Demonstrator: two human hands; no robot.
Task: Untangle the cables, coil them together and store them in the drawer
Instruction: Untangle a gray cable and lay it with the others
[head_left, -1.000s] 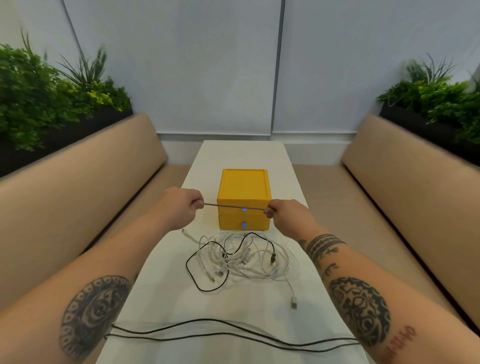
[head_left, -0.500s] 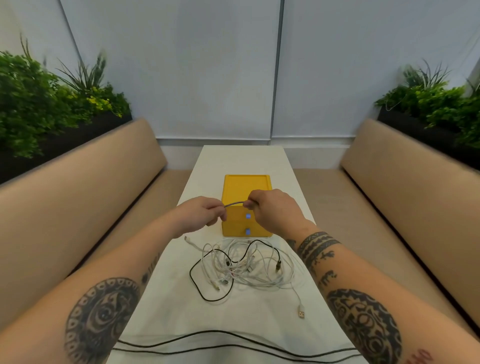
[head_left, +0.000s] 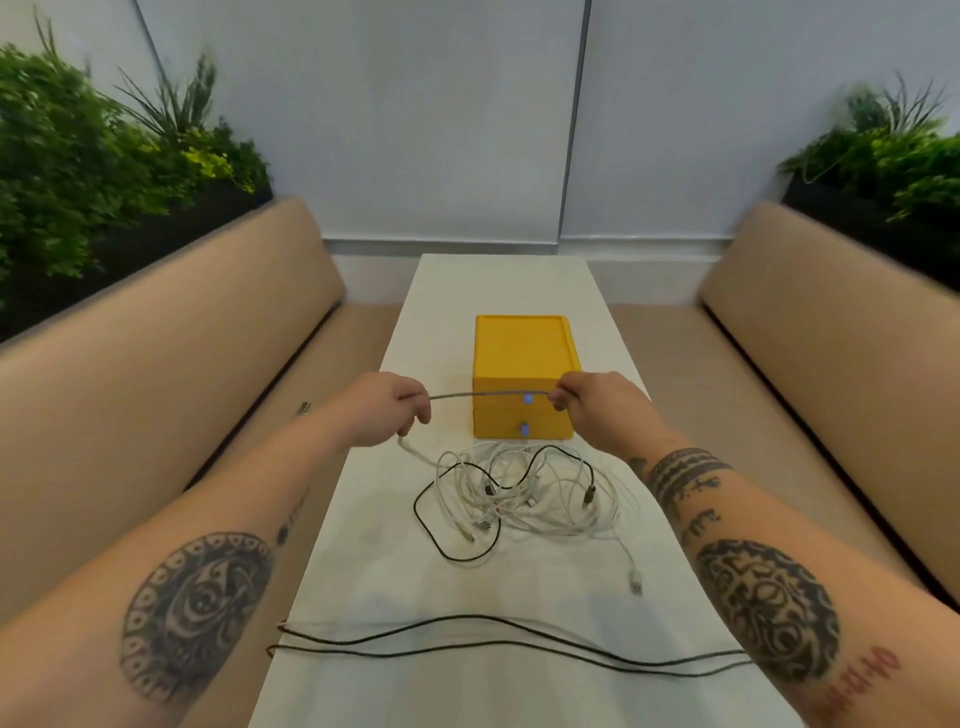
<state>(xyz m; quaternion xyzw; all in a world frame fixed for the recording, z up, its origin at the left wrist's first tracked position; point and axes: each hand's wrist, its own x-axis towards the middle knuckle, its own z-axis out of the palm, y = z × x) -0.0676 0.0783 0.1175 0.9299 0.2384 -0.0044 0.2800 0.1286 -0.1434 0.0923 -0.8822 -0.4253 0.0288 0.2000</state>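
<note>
**Change.** Your hands have moved apart again. Half a second ago they met in front of the drawer box (head_left: 519, 348) with the grey cable (head_left: 488, 395) arched between them. The span now runs nearly straight across the box's upper drawer front, as it did one second ago. Judge this close-and-spread cycle as a straightening or measuring pass, not as a formed coil.

**Hand state.**
- Left hand (head_left: 387, 410): clenched around the grey cable, left of the box front.
- Right hand (head_left: 597, 410): pinching the same cable between thumb and fingers, at the box's front right corner.

**Position of the remaining cables.**
- The tangle (head_left: 524, 493) of white and black cables lies on the table (head_left: 498, 280) just in front of the box, with its shape unchanged.
- One white strand from it ends directly below your left hand. Contact cannot be confirmed.
- A white plug (head_left: 636, 582) trails out farther from the box, to the right.
- A dark cable (head_left: 493, 631) lies in two runs across the table, well in front of the box. Whether it joins the grey span cannot be determined.

**Drawers.** Both are closed.

**Consequence.** One cable appears free of the tangle. Untangling the rest, coiling and storage are still outstanding. Keep the grey span clear of the tangle so that it does not snag again.
</note>
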